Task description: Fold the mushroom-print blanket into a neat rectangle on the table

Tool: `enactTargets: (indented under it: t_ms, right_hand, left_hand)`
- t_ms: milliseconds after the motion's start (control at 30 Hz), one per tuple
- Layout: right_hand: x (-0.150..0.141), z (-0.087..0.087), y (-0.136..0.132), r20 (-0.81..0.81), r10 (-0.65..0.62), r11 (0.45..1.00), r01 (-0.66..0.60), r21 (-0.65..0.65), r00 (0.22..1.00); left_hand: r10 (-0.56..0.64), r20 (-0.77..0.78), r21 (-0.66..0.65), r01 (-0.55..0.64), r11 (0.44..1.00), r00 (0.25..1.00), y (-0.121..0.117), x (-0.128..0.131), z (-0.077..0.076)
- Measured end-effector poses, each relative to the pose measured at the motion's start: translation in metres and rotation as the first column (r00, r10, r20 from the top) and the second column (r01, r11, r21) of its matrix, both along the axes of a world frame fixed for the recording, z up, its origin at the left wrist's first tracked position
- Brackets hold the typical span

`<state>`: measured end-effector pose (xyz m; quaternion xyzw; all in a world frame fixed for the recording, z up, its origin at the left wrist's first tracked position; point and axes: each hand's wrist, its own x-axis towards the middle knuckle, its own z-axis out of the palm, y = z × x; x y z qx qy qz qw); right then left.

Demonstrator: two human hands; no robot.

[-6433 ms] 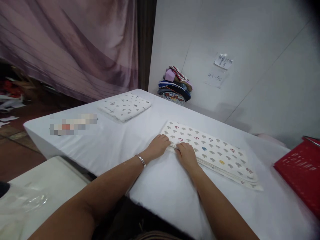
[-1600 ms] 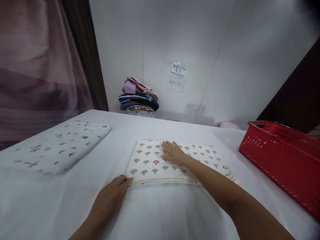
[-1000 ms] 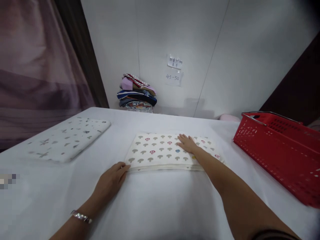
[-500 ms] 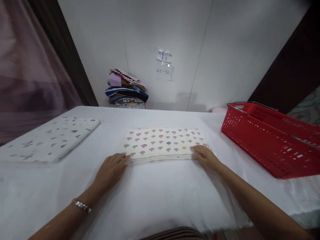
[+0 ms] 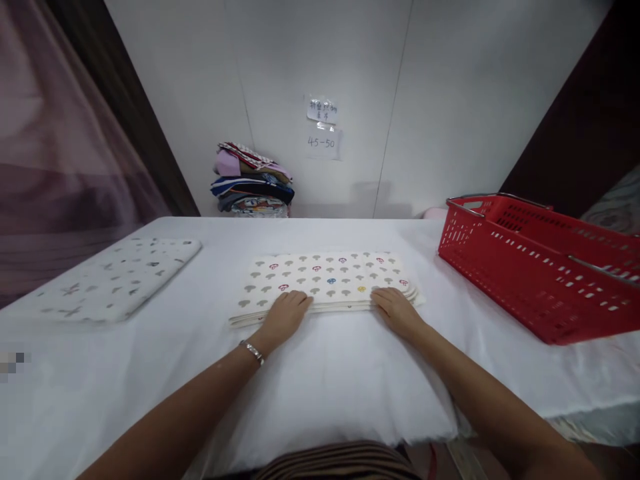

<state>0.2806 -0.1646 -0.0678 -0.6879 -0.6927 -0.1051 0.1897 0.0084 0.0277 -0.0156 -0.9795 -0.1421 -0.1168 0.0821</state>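
A folded cream cloth [image 5: 345,270] printed with small grey, red, blue and yellow mushrooms lies as a wide strip in front of me. Its stacked layers show along the near edge. My left hand [image 5: 285,317], wearing a silver bracelet, is closed on that edge near the middle, fingers bent over the top layer. Toward the right end, my right hand [image 5: 397,312] is closed on the same edge, fingers together and pointing inward. The undersides of both hands are hidden.
A second folded cloth [image 5: 115,280] with leaf-like prints lies at the left of the white-covered table [image 5: 320,380]. A red perforated basket [image 5: 535,273] stands at the right. Behind the table's far edge rises a stack of folded fabrics [image 5: 253,180], against a wall with paper signs [image 5: 324,143].
My left hand has moved right along the near edge, from the left corner to near the middle. My right hand stays near the right end. The view has shifted slightly.
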Motion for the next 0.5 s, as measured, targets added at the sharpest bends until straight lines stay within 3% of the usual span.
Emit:
enactTargets:
  t_ms: [233, 367, 500]
  right_hand:
    - [-0.024, 0.008, 0.031, 0.066, 0.021, 1.000, -0.020, -0.023, 0.998]
    - [-0.031, 0.011, 0.030, 0.089, -0.005, 1.000, 0.004, 0.009, 0.996]
    - [-0.026, 0.000, 0.025, 0.057, -0.025, 0.999, 0.022, 0.049, 0.998]
  left_hand:
    - [0.016, -0.023, -0.010, -0.016, 1.000, 1.000, -0.016, 0.036, -0.007]
    - [0.047, 0.011, -0.050, -0.046, 0.998, 0.999, -0.018, 0.049, -0.021]
    - [0.031, 0.049, -0.088, -0.026, 0.996, 0.998, -0.016, 0.051, -0.033]
